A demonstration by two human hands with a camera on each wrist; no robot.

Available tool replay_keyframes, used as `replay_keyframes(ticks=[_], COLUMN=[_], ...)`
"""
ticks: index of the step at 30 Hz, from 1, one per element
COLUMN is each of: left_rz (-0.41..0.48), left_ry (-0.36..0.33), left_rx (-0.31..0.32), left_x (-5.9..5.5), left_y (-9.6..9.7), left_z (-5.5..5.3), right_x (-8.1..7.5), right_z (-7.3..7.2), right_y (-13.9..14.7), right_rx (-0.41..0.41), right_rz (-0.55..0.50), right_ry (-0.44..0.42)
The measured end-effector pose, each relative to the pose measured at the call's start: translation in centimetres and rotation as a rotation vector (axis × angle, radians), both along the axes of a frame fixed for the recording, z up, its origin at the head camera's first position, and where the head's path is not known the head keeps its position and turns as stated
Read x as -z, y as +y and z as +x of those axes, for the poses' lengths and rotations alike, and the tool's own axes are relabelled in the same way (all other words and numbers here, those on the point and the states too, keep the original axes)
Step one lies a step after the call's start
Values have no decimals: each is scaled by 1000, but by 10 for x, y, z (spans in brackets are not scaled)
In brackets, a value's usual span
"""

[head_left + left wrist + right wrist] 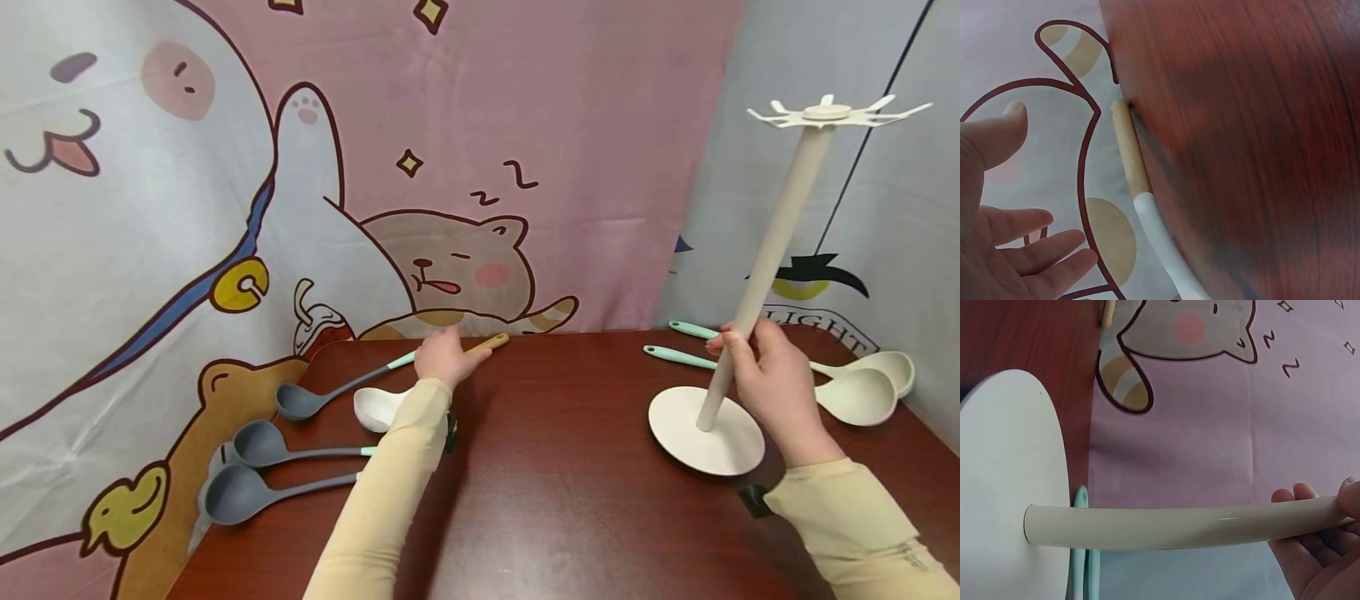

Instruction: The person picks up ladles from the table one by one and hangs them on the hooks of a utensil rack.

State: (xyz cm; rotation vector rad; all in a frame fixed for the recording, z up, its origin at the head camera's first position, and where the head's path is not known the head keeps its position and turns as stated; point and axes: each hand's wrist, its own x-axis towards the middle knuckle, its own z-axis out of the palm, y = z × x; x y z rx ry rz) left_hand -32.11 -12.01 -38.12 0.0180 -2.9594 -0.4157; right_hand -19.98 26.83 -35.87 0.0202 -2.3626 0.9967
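Grey and white ladles (234,495) on red-brown table (570,500)

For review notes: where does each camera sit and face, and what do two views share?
Head: worn on the head, facing forward and down at the table and backdrop; left hand, right hand and both sleeves show.
Left wrist: worn there, facing the wood-tipped handle; part of the left hand shows.
Right wrist: worn there, facing the white stand; part of the right hand shows.
Head and right wrist share that hand gripping the stand.
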Motion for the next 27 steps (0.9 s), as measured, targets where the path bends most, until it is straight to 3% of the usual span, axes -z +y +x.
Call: replay_keyframes(ticks=[10,18,27], left_rz=[-41,-27,-50], left_ry=[6,-35,-45], left_rx=[-45,-75,-86], left_x=[6,9,10], left_y=[-3,-3,-2], left_z=[-8,-12,-17], right_x=[-3,-3,-1], right_z=[-19,-35,-54], right_y=[-35,-60,-85], right_rx=[-76,-128,-206], right_rz=[-51,-94,-124], right_ry=[42,20,55])
